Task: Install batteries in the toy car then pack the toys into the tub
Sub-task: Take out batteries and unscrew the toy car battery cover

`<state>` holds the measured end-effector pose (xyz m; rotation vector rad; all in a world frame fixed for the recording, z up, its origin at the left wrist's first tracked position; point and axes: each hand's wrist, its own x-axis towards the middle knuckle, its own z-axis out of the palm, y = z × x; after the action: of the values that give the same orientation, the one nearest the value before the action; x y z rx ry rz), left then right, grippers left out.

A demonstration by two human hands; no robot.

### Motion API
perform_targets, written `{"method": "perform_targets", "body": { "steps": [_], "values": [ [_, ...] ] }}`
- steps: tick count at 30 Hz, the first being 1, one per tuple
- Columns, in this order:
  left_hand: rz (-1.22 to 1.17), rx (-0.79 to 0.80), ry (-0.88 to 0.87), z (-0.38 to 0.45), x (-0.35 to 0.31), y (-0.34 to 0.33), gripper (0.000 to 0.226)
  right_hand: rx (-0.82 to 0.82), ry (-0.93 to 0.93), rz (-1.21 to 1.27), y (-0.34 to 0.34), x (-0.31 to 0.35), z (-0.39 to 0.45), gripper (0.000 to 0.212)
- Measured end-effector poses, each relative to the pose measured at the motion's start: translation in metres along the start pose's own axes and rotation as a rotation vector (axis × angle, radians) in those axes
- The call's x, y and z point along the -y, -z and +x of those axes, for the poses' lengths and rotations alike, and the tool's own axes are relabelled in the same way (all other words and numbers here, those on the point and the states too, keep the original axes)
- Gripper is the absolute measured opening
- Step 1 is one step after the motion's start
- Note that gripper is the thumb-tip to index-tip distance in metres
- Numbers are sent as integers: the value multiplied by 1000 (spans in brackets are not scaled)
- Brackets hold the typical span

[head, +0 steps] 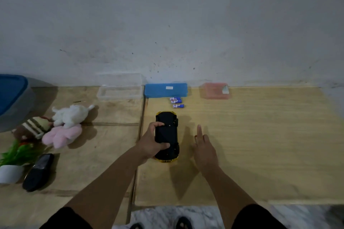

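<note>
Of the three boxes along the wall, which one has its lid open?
The clear box on the left; its lid stands against the wall. The blue box and pink box are closed.

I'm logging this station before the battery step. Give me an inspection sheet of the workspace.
Surface: wooden boards, joined by a seam.
Job's things: toy car upside down; three batteries beyond it; plush toys at left; tub at far left.
Clutter: clear box, blue box, pink box, potted plant, black object.
Grippers: left hand grips car; right hand open, beside it.
Cables: nothing seen.
Surroundings: grey wall.
</note>
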<state>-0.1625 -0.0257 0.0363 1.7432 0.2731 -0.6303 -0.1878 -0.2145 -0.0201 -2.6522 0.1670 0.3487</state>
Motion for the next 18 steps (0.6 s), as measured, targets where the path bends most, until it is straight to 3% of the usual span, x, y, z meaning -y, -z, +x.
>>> {"method": "perform_targets", "body": {
  "steps": [2, 7, 11, 13, 18],
  "values": [
    [-12, 18, 10, -1, 3, -4, 61, -2, -5, 14, -5, -4, 3, 70],
    [12, 18, 16, -1, 6, -10, 60, -29, -6, 96, 0, -2, 2, 73],
    [8, 3, 5, -4, 5, -13, 60, -303, 241, 166, 19, 23, 3, 69],
    [2, -3, -3, -6, 5, -13, 60, -292, 343, 152, 28, 37, 4, 73],
    [-23, 1, -43, -14, 8, -6, 62, -280, 376, 33, 33, 52, -7, 63]
  ]
}}
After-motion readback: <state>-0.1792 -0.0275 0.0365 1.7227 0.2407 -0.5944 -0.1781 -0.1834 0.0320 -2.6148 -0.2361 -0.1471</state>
